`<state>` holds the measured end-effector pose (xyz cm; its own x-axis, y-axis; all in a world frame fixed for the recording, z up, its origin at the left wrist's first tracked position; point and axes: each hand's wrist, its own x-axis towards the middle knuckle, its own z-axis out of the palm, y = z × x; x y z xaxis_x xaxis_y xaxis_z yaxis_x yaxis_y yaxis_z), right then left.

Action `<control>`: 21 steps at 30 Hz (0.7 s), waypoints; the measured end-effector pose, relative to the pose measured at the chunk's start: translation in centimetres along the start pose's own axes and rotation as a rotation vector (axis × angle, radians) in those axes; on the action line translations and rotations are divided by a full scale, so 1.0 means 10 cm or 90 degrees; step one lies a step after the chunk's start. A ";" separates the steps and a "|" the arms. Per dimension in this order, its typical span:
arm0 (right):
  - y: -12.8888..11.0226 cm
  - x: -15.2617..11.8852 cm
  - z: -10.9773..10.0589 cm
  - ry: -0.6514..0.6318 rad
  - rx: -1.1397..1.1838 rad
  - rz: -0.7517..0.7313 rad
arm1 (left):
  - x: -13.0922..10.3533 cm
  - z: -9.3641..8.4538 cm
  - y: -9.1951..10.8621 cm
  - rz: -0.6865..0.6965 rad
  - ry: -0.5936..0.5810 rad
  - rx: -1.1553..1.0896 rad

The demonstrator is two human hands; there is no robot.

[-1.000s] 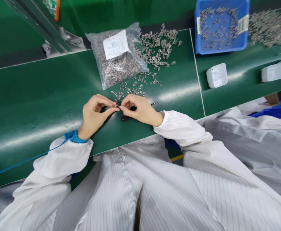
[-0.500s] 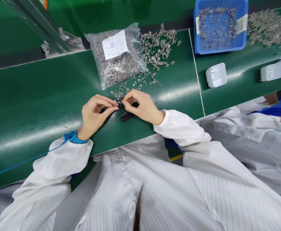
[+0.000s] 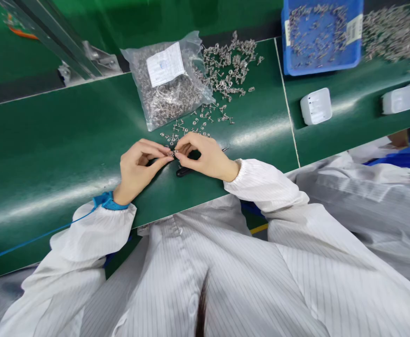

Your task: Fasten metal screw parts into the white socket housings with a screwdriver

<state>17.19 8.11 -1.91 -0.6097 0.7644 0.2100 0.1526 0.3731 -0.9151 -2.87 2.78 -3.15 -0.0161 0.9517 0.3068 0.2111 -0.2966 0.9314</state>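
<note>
Two hands (image 3: 138, 168), fingertips pinched on tiny metal parts (image 3: 172, 153), their long axes unclear, black-handled tool (image 3: 183, 172) slanting up-right

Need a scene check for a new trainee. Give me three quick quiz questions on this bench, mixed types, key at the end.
1. Multiple choice: where is the blue band worn?
A) left wrist
B) right wrist
C) both wrists

2. True or false: the blue bin holds small metal parts.

3. Fill in the blank: the black-handled tool on the green bench is partly hidden by the person's ____ hand.

Key: 1. A; 2. true; 3. right, as that hand covers the tool's middle.
</note>
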 end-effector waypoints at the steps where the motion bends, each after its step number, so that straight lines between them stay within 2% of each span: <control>1: 0.00 0.00 0.00 -0.001 -0.009 -0.003 | 0.00 0.00 -0.01 0.004 -0.011 -0.003; 9: 0.03 -0.02 0.02 0.017 -0.073 -0.043 | 0.02 -0.05 0.00 -0.009 -0.137 0.087; 12: 0.03 -0.02 0.02 0.012 -0.070 -0.037 | 0.02 -0.06 -0.01 -0.002 -0.138 0.109; 15: 0.02 -0.02 0.02 0.006 -0.044 -0.020 | 0.01 -0.05 -0.04 -0.057 -0.143 0.059; 17: 0.02 -0.02 0.02 -0.011 -0.034 0.002 | 0.01 -0.05 -0.06 -0.079 -0.172 0.050; 21: 0.03 -0.03 0.02 -0.040 -0.031 0.024 | 0.05 -0.06 -0.04 -0.006 -0.199 0.162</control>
<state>17.22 7.92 -2.29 -0.6499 0.7447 0.1516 0.2141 0.3708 -0.9037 -3.50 3.29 -3.23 0.2712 0.9441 0.1877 0.4476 -0.2963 0.8437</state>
